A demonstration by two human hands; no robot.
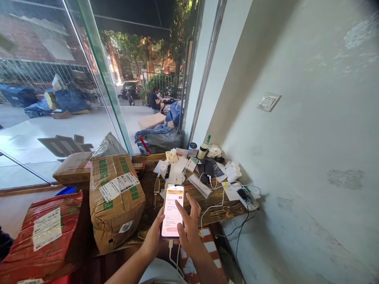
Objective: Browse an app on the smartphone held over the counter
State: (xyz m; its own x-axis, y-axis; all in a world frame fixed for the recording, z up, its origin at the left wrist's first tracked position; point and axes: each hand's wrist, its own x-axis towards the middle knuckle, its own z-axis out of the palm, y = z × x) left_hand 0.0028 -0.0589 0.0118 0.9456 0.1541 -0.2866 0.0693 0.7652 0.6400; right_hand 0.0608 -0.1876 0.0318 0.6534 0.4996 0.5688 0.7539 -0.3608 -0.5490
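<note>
A smartphone [173,215] with a lit screen is held upright in front of me, over the near edge of the wooden table [220,215]. My left hand [153,236] is closed around its left side, the thumb along the edge. My right hand [189,223] is at the phone's right side with its fingers spread; the index finger reaches over the screen. Whether that fingertip touches the glass I cannot tell. A white charging cable [171,250] runs from the phone's bottom end. Beyond the phone, a putty knife [156,193] lies on the table beside several papers [177,170].
Taped cardboard boxes [118,213] and a red parcel [47,232] stand at left. A power strip [248,197] with cables lies at the table's right end, near the wall. Jars [203,151] stand at the back. Outside the glass door, a person [156,100] sits near bags.
</note>
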